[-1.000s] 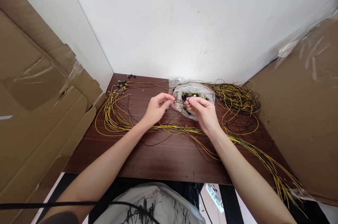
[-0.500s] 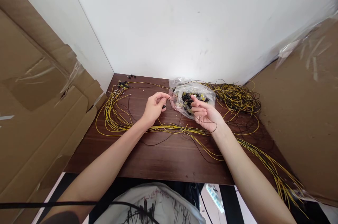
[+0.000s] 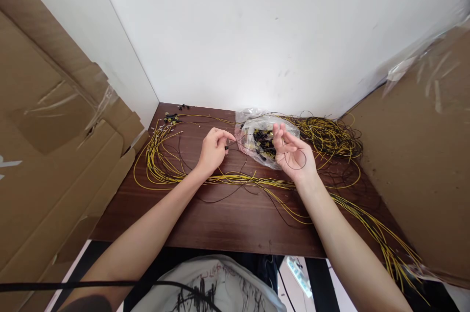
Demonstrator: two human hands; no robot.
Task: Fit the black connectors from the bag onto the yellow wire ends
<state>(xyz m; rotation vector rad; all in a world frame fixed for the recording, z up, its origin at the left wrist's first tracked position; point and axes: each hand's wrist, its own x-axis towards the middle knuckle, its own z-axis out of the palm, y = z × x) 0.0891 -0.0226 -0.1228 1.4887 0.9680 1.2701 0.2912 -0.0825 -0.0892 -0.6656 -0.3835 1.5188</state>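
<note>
My left hand (image 3: 213,150) is closed in a pinch on a thin black wire (image 3: 240,141), left of the plastic bag. A small black piece shows at its fingers, partly hidden. To the right, my right hand (image 3: 295,155) is turned palm up with its fingers apart. The wire runs across to it and makes a loop over the palm. Behind that hand, the clear plastic bag (image 3: 246,117) holds black and yellow small parts (image 3: 262,141).
Bundled yellow and black wires (image 3: 235,178) stretch across the brown table (image 3: 235,226). A tangled wire heap (image 3: 328,135) lies at the back right. Small black parts (image 3: 171,117) lie at the back left. Cardboard (image 3: 66,121) and a white wall (image 3: 235,37) enclose the table.
My right hand has moved right and its fingers have spread and lifted. The wire loop now lies over its palm. My left hand has shifted only slightly and keeps its pinch.
</note>
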